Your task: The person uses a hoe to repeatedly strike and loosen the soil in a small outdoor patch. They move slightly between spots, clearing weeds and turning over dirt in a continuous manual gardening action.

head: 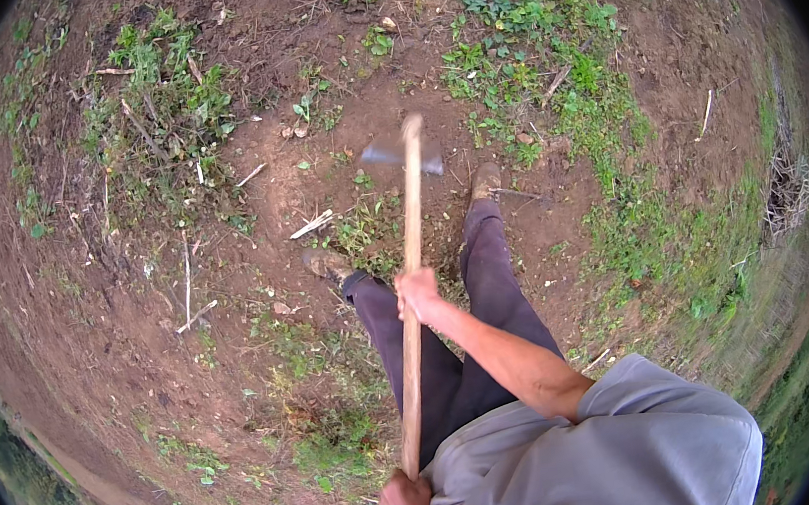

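A hoe with a long wooden handle (pixel 411 214) runs from my body out in front of me. My right hand (pixel 418 296) grips the handle around its middle. Lower down, beside the hem of my grey shirt, my left hand (pixel 406 499) is closed around the handle's near end. At the far end the metal hoe blade (pixel 382 154) looks blurred, over bare soil just beyond my feet. Whether its edge touches the ground I cannot tell. Between my boots lies a patch of low weeds (pixel 365 231), partly behind the handle.
My left boot (pixel 329 264) and right boot (pixel 486 179) stand apart on brown soil. A heap of pulled weeds and sticks (pixel 154 124) lies ahead left. Green weeds (pixel 563 70) grow ahead right. A split piece of pale wood (pixel 311 224) lies near my left boot.
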The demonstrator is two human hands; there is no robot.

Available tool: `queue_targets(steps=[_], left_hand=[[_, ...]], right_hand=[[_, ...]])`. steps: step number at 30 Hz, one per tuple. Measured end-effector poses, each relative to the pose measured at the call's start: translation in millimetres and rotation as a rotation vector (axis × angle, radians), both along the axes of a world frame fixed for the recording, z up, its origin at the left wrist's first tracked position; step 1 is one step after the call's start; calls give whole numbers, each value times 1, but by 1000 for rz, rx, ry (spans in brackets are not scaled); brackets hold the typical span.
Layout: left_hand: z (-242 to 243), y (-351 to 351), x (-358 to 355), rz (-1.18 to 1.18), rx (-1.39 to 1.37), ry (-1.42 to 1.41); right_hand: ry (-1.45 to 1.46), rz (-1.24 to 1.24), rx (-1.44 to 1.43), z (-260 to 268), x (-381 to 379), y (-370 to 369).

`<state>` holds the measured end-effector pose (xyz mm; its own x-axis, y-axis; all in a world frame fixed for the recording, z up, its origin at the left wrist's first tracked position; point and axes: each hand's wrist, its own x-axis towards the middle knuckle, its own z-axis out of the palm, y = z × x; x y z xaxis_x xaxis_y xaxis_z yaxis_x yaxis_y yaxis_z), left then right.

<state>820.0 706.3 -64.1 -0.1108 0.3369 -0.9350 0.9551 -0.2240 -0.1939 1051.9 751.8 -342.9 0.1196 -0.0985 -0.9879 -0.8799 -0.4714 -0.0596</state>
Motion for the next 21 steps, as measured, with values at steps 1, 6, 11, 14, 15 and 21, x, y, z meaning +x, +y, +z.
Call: queue_targets(steps=[1, 6, 11, 14, 15, 21], left_hand=[[29, -17, -10, 60, -32, 175], [86, -55, -48, 160, -50, 205], [62, -36, -42, 124, -90, 50], [41, -20, -26, 81, -33, -112], [32, -15, -19, 69, -6, -159], [-57, 21, 40, 41, 126, -397]], right_hand=[[184, 59, -87, 1, -39, -14], [255, -31, -107, 1, -121, -70], [87, 61, -77, 17, -57, -49], [-37, 13, 5, 32, 0, -24], [-102, -38, 58, 35, 23, -17], [-457, -7, 195, 26, 150, 35]])
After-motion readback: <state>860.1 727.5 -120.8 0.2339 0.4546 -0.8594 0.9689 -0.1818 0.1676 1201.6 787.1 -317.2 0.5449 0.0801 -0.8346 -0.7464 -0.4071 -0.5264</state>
